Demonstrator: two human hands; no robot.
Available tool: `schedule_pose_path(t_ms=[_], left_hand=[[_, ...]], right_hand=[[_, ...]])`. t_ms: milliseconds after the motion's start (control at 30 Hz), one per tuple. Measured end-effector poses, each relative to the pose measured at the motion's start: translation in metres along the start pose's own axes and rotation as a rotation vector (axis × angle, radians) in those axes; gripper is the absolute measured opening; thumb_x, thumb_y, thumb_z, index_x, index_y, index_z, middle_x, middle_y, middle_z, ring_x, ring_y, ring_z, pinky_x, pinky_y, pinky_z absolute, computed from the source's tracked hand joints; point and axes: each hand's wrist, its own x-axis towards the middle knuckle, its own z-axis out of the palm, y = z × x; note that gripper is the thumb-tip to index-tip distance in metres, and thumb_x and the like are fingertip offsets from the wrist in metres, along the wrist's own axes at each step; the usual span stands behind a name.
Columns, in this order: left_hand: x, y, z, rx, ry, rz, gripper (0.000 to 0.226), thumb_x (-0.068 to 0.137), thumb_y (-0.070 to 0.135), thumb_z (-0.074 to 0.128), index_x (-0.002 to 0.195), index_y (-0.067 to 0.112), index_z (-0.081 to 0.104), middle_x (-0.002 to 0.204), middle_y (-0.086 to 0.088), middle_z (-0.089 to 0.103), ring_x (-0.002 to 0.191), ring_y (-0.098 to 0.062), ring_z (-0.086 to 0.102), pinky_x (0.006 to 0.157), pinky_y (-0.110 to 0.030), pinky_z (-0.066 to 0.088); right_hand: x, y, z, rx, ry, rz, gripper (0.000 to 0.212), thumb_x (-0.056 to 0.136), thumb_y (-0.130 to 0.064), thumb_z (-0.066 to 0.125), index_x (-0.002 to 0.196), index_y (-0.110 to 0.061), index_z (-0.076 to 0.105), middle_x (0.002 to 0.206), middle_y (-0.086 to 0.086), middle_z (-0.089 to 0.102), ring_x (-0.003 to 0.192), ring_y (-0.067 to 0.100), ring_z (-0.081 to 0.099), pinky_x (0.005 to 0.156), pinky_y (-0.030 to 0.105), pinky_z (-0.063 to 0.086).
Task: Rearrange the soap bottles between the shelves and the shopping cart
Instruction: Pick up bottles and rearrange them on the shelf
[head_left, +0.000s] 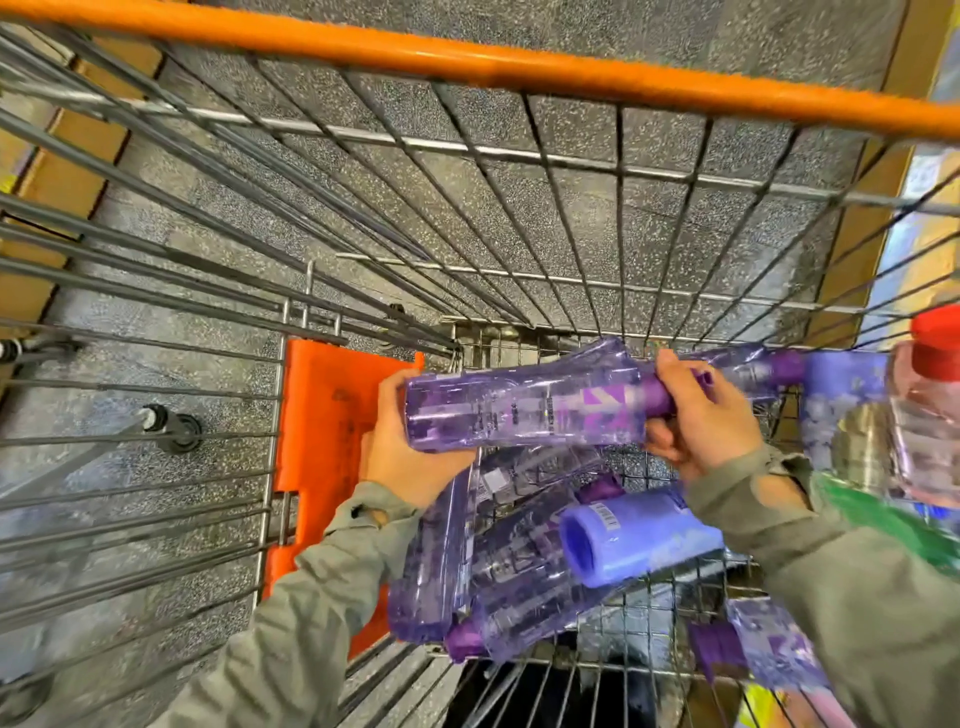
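Single head-worn wide-angle view, aimed steeply down into the shopping cart (571, 162) from just above, orange bar (467, 60) crossing the top of the frame. Very close to left hand (400, 447) and right hand (711, 415) gripping a soap bottle (519, 410), lower centre.

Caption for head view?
Left hand and right hand hold a purple bottle sideways over other bottles in the cart.

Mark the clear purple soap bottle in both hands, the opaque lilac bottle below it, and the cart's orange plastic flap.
clear purple soap bottle (519, 410): head view, mid-body.
opaque lilac bottle (649, 535): head view, side wall.
orange plastic flap (322, 415): head view, flat face.
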Motion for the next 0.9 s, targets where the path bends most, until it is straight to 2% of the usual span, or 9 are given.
schedule_pose_path(t_ms=[100,167,300,467,533,633,733,800,900], left_hand=[[-0.001,0.000,0.004,0.008,0.038,-0.055,0.080,0.057,0.002,0.088,0.122,0.015,0.044,0.091,0.016,0.063,0.076,0.009,0.064,0.073,-0.013,0.051],[0.001,0.004,0.004,0.052,0.069,-0.132,0.062,0.063,0.009,0.086,0.116,0.016,0.055,0.085,0.020,0.062,0.071,0.009,0.061,0.077,-0.021,0.053],[0.007,0.010,0.006,0.111,-0.023,-0.248,0.037,0.076,0.004,0.076,0.111,0.004,0.063,0.082,0.001,0.066,0.055,0.005,0.055,0.051,-0.008,0.041],[0.016,0.011,0.004,0.178,-0.190,-0.327,0.019,0.087,0.012,0.065,0.105,0.007,0.066,0.087,-0.004,0.062,0.073,-0.010,0.050,0.057,-0.014,0.037],[0.014,0.013,0.004,0.182,-0.211,-0.299,0.006,0.085,0.008,0.066,0.090,0.012,0.065,0.076,0.004,0.059,0.071,-0.010,0.050,0.051,-0.003,0.036],[0.010,0.011,0.007,0.119,-0.169,-0.299,0.016,0.078,0.009,0.074,0.069,0.018,0.063,0.056,0.018,0.061,0.060,0.003,0.057,0.052,0.000,0.037],[0.003,0.014,0.011,0.121,-0.162,-0.302,0.012,0.073,0.013,0.080,0.069,0.015,0.069,0.056,0.014,0.063,0.061,-0.003,0.056,0.057,-0.008,0.042],[-0.003,0.020,0.013,0.131,-0.194,-0.273,0.019,0.074,0.013,0.079,0.061,0.019,0.067,0.047,0.015,0.060,0.050,0.000,0.053,0.053,-0.013,0.041],[-0.009,0.038,0.012,0.138,-0.239,-0.232,0.022,0.079,0.017,0.074,0.059,0.015,0.064,0.044,0.012,0.055,0.038,0.001,0.044,0.046,-0.016,0.035]], right_hand=[[-0.007,-0.006,-0.006,0.064,0.057,-0.092,0.033,0.097,-0.018,0.051,0.065,-0.016,0.041,0.034,-0.002,0.033,0.020,0.008,0.025,0.035,0.008,0.022],[-0.010,-0.013,-0.011,0.108,0.079,-0.122,0.033,0.097,-0.016,0.050,0.065,-0.015,0.042,0.034,-0.003,0.032,0.020,0.008,0.023,0.035,0.008,0.023],[-0.016,-0.020,-0.031,0.129,0.107,-0.168,0.034,0.097,-0.015,0.048,0.065,-0.015,0.037,0.032,-0.003,0.030,0.020,0.007,0.022,0.034,0.008,0.023],[-0.024,-0.009,-0.059,0.126,0.187,-0.220,0.036,0.095,-0.017,0.052,0.060,-0.016,0.044,0.034,-0.006,0.030,0.020,0.006,0.023,0.033,0.007,0.022],[-0.029,-0.004,-0.067,0.090,0.210,-0.241,0.035,0.090,-0.022,0.057,0.056,-0.019,0.050,0.037,-0.008,0.032,0.022,0.005,0.023,0.033,0.007,0.021],[-0.037,0.005,-0.076,-0.022,0.247,-0.272,0.030,0.092,-0.018,0.059,0.064,-0.017,0.048,0.040,-0.006,0.038,0.024,0.005,0.025,0.032,0.009,0.021],[-0.045,0.010,-0.079,-0.074,0.283,-0.297,0.031,0.089,-0.017,0.064,0.064,-0.016,0.046,0.041,-0.006,0.038,0.026,0.004,0.024,0.032,0.010,0.021],[-0.049,0.011,-0.079,-0.063,0.268,-0.297,0.032,0.087,-0.015,0.066,0.064,-0.016,0.044,0.039,-0.007,0.038,0.027,0.006,0.025,0.033,0.010,0.021],[-0.055,0.009,-0.076,-0.234,0.204,-0.412,0.033,0.076,-0.036,0.074,0.065,-0.017,0.051,0.050,0.000,0.046,0.041,0.012,0.036,0.042,0.019,0.031]])
